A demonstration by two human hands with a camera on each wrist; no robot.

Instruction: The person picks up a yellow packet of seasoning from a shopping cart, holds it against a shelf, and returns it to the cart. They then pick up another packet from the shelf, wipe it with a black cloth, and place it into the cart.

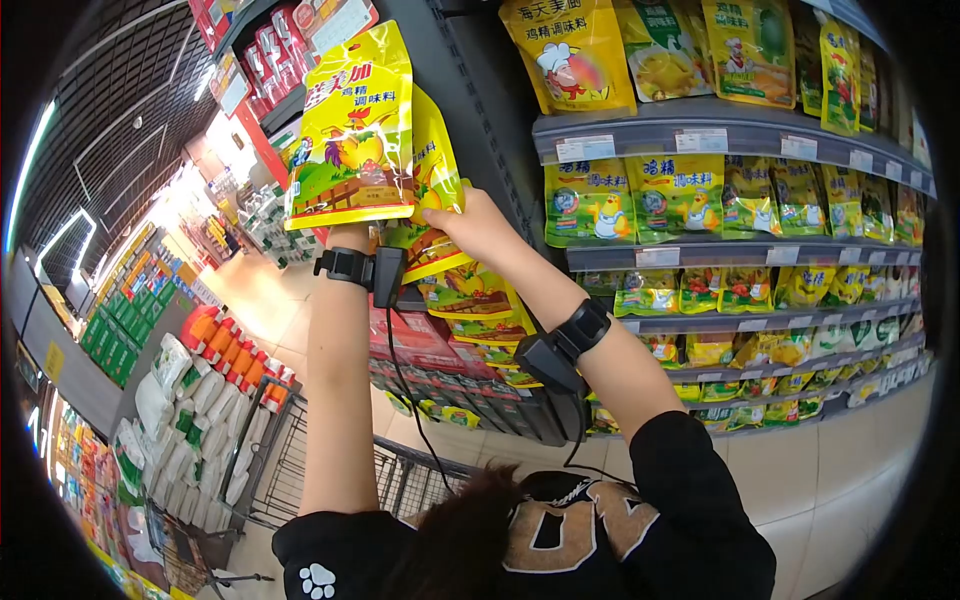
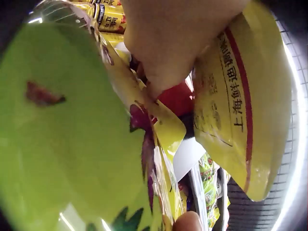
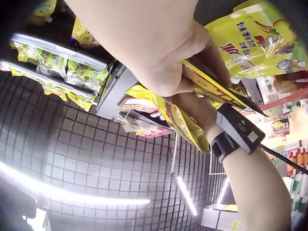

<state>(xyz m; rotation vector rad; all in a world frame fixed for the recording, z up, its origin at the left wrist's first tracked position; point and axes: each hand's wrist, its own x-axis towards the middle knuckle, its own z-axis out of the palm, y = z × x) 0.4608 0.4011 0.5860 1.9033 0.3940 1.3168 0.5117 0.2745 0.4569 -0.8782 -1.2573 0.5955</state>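
In the head view a yellow packet (image 1: 355,135) is held up at upper centre, hiding most of my left hand (image 1: 348,238). My left hand (image 2: 178,43) reaches between a green-faced packet (image 2: 67,120) and a yellow one with a red stripe (image 2: 240,110) in the left wrist view; its fingertips are hidden. Just behind the front packet, my right hand (image 1: 468,222) pinches the lower edge of a second yellow packet (image 1: 432,150). The right wrist view shows my right hand (image 3: 180,62) with curled fingers on a packet's edge (image 3: 211,84).
Shelves (image 1: 700,140) of yellow and green packets stand on the right. More packets (image 1: 475,300) hang below my hands. A metal cart (image 1: 400,480) is below my arms, with bottles and bags (image 1: 200,390) stacked at the left. Tiled floor (image 1: 260,295) shows beyond.
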